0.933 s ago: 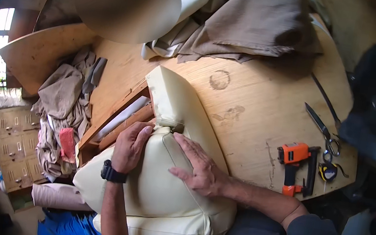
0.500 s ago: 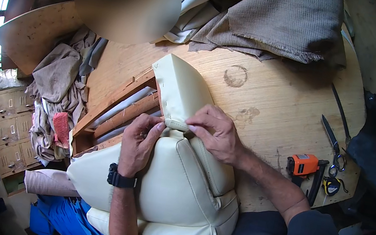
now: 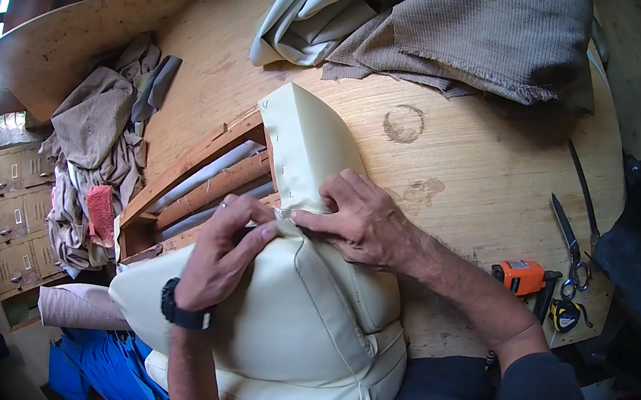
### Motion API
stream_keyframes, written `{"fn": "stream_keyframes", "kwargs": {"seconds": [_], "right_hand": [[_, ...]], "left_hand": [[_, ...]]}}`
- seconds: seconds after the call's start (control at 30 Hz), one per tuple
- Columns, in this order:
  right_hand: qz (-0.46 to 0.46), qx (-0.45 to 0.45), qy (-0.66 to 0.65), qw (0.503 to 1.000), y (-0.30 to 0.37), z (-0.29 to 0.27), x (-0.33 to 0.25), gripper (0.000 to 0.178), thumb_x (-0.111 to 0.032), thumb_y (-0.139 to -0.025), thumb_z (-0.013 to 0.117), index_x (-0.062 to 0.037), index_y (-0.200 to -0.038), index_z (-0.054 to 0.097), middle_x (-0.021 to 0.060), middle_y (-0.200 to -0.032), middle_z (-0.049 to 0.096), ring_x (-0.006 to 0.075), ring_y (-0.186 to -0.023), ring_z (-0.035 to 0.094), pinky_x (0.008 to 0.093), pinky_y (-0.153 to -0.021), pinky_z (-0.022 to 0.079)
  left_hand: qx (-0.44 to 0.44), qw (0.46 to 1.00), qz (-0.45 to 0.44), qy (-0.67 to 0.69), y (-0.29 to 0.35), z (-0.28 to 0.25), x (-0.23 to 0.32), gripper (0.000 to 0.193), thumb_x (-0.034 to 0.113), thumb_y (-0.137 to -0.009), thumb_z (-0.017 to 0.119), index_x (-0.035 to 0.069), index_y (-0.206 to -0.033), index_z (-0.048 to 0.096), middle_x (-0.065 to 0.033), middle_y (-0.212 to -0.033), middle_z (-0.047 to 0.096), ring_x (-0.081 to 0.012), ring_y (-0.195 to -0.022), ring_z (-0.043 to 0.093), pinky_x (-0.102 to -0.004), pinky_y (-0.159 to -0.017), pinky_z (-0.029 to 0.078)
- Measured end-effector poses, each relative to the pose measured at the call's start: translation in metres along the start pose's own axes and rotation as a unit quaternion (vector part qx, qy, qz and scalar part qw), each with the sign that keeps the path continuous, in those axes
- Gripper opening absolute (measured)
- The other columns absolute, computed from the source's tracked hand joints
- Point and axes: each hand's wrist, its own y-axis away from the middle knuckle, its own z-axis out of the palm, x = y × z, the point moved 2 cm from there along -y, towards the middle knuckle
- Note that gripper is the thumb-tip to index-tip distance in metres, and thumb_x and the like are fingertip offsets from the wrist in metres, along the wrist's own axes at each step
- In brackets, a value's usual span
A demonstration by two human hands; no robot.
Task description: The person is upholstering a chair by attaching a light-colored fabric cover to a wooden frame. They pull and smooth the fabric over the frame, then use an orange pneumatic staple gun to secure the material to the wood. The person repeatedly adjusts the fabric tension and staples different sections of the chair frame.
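A chair part (image 3: pixel 318 140) in smooth cream upholstery lies on the table in front of me, its bare wooden frame (image 3: pixel 207 168) showing on the left. Where the upright piece meets the padded body, both hands meet at the cover's edge. My left hand (image 3: pixel 228 248), with a black watch on its wrist, pinches the cream cover (image 3: pixel 276 311) between thumb and fingers. From the right, my right hand (image 3: pixel 368 221) has its fingers curled and its thumb pressed along the same fold. Its fingertips are partly hidden. A row of staples runs down the upright's edge.
Orange-and-black power tool (image 3: pixel 520 276), scissors (image 3: pixel 570 246) and a tape measure (image 3: pixel 566 316) lie on the table (image 3: pixel 447 153) at right. Brown fabric (image 3: pixel 483 41) is heaped at the back. Rags (image 3: pixel 101 117) and metal lockers (image 3: pixel 14 208) stand left, above blue cloth (image 3: pixel 110 368).
My right hand has shifted left, its thumb now across the fold. My left hand has dropped slightly down and left, its wrist turned. A blurred oval at the upper left is gone.
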Motion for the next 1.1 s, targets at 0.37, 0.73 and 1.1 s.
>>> {"fn": "stream_keyframes", "kwargs": {"seconds": [0.37, 0.73, 1.1], "right_hand": [[0.097, 0.041, -0.191, 0.976, 0.01, 0.019, 0.016, 0.033, -0.006, -0.082, 0.082, -0.0126, -0.114, 0.079, 0.0036, -0.097, 0.049, 0.0213, -0.095, 0.052, 0.0352, -0.091, 0.044], [0.227, 0.117, -0.483, 0.837, 0.027, 0.027, 0.025, 0.044, 0.006, -0.085, 0.074, -0.0064, -0.128, 0.069, 0.0059, -0.116, 0.055, 0.018, -0.116, 0.056, 0.0333, -0.107, 0.044], [0.188, 0.074, -0.394, 0.897, 0.042, 0.016, 0.023, 0.022, 0.001, -0.09, 0.071, -0.0033, -0.112, 0.068, 0.0087, -0.111, 0.06, 0.021, -0.107, 0.061, 0.0346, -0.097, 0.049]], "left_hand": [[0.001, 1.0, -0.012, -0.029, -0.027, 0.015, -0.007, 0.011, 0.008, -0.098, 0.069, -0.002, -0.096, 0.064, -0.0092, -0.095, 0.057, -0.0224, -0.093, 0.056, -0.0335, -0.083, 0.047], [-0.011, 0.998, 0.053, -0.022, -0.041, 0.016, -0.019, 0.011, 0.006, -0.096, 0.072, -0.001, -0.093, 0.064, -0.008, -0.097, 0.056, -0.0208, -0.091, 0.055, -0.0328, -0.083, 0.046], [-0.076, 0.982, -0.163, 0.049, -0.026, -0.007, 0.003, 0.02, 0.013, -0.103, 0.067, 0.0, -0.118, 0.063, -0.0022, -0.11, 0.063, -0.0103, -0.105, 0.059, -0.0256, -0.094, 0.048]]}}
